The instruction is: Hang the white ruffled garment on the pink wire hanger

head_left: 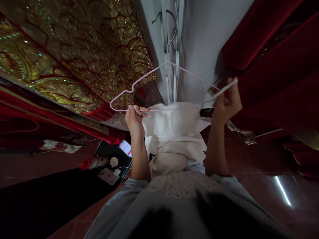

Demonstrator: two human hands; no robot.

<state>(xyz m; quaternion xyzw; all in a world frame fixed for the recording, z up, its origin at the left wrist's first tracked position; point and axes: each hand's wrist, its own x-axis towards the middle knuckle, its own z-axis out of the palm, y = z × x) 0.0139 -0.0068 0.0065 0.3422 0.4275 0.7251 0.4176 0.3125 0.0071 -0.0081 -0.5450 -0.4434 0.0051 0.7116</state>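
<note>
A pale pink clothes hanger (151, 70) with a metal hook (175, 25) is held up in front of me. My left hand (135, 119) is closed around its lower bar near the left corner, with a bit of white showing between the fingers. A white garment (171, 124) hangs below the bar and bunches toward my lap. On the right, my right hand (228, 101) pinches a white strap (228, 87), stretched out by the hanger's right end. The strap and hand hide that end of the hanger.
Gold sequined red garments (99, 49) hang at the left; dark red fabric (274, 73) hangs at the right. Metal rails (165, 30) run up the pale wall ahead. A black bench (74, 179) at lower left carries a lit phone (126, 148), another phone (108, 176) and a red-capped bottle (93, 163).
</note>
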